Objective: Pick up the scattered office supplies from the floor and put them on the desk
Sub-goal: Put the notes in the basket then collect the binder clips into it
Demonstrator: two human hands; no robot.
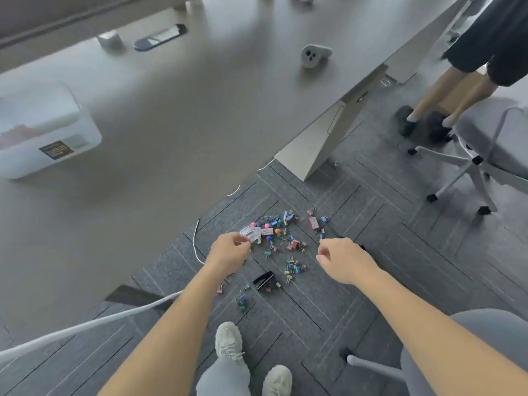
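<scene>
Left hand (228, 252) and right hand (343, 260) are curled, grips untellable; small coloured metal binder clips (294, 267) could be dropped if overgrabbed.

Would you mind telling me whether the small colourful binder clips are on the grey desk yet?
Not yet: the binder clips lie scattered on the dark grey carpet beside the desk.

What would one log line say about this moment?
phase: reaching for floor items | left hand: by clear packet, grip unclear | right hand: fingers curled, hold unclear | binder clips: scattered on carpet
</scene>
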